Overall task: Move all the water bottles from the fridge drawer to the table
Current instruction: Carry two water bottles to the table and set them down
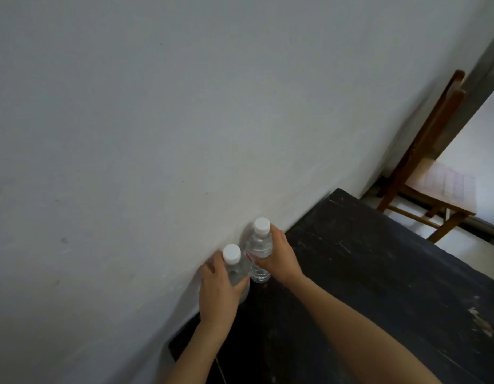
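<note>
Two clear water bottles with white caps stand upright at the back of a dark wooden table, close to the white wall. My left hand is wrapped around the nearer bottle. My right hand grips the farther bottle around its middle, and that bottle's base rests on the table top. The two bottles are side by side, almost touching. The fridge drawer is not in view.
A white wall runs right along the table's left edge. A wooden chair with a pale cushion stands past the table's far end. A dark flat object lies on the table beneath my left forearm.
</note>
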A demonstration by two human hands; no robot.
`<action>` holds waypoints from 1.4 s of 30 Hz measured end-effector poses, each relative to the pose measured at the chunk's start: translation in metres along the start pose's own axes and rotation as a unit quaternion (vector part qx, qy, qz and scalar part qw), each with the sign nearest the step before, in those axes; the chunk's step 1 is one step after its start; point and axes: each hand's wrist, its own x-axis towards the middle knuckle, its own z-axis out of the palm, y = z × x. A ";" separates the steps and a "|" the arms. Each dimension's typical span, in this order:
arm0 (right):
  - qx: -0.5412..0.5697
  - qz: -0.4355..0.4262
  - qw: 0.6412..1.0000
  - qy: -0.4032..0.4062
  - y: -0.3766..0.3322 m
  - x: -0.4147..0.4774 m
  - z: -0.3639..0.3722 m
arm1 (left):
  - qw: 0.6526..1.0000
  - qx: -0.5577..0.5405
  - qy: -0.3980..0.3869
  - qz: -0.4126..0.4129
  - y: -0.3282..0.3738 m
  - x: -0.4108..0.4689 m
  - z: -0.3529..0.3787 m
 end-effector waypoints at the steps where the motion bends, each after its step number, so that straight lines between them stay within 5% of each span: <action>1: -0.008 0.002 1.000 -0.007 0.000 0.001 -0.002 | 1.000 0.005 0.001 -0.005 0.000 0.000 0.000; 20: -0.145 0.039 0.989 -0.004 0.006 -0.097 -0.076 | 0.995 0.028 -0.065 0.064 -0.039 -0.060 -0.036; 34: -0.328 0.035 0.944 0.001 0.023 -0.211 -0.086 | 0.963 0.107 -0.090 0.232 -0.092 -0.100 -0.080; 42: -0.358 0.083 0.924 0.103 -0.011 -0.277 -0.060 | 0.939 0.083 -0.063 0.329 -0.102 -0.099 -0.117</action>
